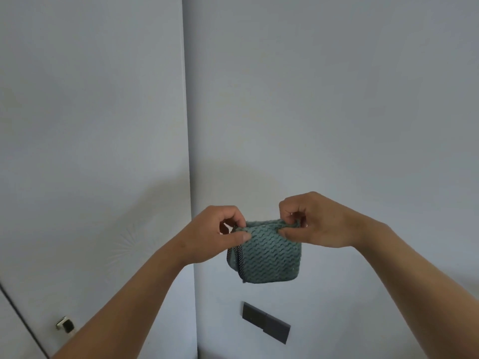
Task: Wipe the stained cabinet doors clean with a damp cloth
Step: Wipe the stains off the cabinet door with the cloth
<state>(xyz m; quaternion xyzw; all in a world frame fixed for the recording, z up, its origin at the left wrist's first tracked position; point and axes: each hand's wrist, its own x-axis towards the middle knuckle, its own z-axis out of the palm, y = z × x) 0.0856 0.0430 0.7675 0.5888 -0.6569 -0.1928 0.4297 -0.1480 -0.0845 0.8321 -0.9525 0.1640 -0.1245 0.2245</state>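
A green cloth (269,257) with a wavy weave hangs folded into a small square in front of me, a dark loop dangling at its left edge. My left hand (215,234) pinches its upper left corner between thumb and curled fingers. My right hand (313,224) pinches the upper right corner the same way. Behind the cloth stand pale grey cabinet doors: a left cabinet door (90,151) and a right cabinet door (337,112), with a vertical seam between them. No stain shows plainly on either door.
A dark rectangular handle (267,323) sits on the right door below the cloth. A small metal fitting (66,325) is at the lower left, beside a dark slanted edge. A faint starburst glare marks the left door.
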